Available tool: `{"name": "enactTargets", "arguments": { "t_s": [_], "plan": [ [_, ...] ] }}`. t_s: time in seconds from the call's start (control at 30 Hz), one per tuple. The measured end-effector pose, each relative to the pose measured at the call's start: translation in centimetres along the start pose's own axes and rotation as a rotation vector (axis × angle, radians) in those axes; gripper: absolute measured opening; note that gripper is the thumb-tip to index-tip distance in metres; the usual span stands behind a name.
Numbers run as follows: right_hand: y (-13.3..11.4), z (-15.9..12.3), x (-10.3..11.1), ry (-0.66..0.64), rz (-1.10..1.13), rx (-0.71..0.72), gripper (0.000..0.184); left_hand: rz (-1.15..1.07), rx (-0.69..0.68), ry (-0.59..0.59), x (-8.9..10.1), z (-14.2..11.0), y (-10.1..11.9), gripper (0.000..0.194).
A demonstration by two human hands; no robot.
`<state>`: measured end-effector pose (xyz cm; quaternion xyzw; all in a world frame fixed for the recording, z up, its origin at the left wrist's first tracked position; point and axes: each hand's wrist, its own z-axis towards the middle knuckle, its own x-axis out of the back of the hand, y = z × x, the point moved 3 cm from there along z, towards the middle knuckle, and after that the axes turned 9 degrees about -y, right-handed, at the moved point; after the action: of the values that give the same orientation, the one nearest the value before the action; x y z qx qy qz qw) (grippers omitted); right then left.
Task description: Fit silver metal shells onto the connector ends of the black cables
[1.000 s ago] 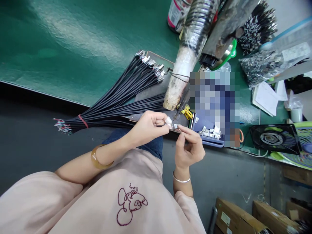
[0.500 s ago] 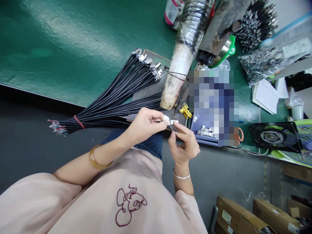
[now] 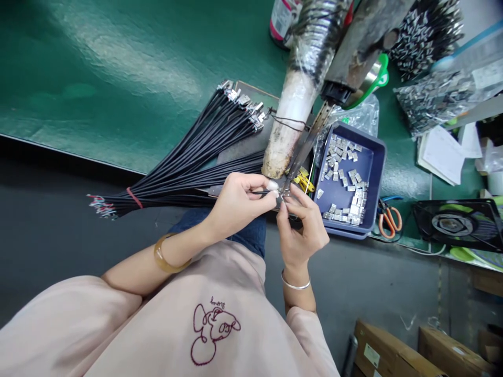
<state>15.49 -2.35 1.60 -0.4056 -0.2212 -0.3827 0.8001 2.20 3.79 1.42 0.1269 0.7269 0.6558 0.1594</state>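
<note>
My left hand [image 3: 245,201] is closed at the end of a black cable [image 3: 257,192], with a white covering on one fingertip. My right hand [image 3: 301,220] pinches a thin silvery wire [image 3: 282,199], and its fingers are also at a small metal connector [image 3: 286,192] that they partly hide. Both hands' fingertips nearly meet beneath the long dark tip of a mounted soldering iron [image 3: 306,146]. Whether the iron touches the connector is too small to tell. Behind my left hand lies a bundle of black cables [image 3: 184,152], several with metal connectors on their far ends.
A blue tray [image 3: 377,173] of loose metal connectors stands right of my hands. Beside it lie orange-handled pliers [image 3: 389,222]. A white, plastic-wrapped tube [image 3: 286,115] hangs over the green bench [image 3: 118,68]. A yellow tool [image 3: 304,180] and a black fan [image 3: 456,225] are also there.
My right hand has brought the connector and thin wire left to the cable end in my left hand. Both hands now sit at the iron's tip.
</note>
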Motion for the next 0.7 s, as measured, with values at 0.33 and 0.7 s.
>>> {"name": "enactTargets", "arguments": {
  "t_s": [0.33,0.7],
  "plan": [
    [0.05,0.16,0.22,0.001,-0.021,-0.012,0.016,0.104,0.014,-0.037,0.08,-0.39,-0.21,0.011],
    [-0.09,0.18,0.36,0.003,-0.038,-0.027,0.014,0.15,-0.012,-0.1,-0.03,-0.42,-0.16,0.016]
  ]
}}
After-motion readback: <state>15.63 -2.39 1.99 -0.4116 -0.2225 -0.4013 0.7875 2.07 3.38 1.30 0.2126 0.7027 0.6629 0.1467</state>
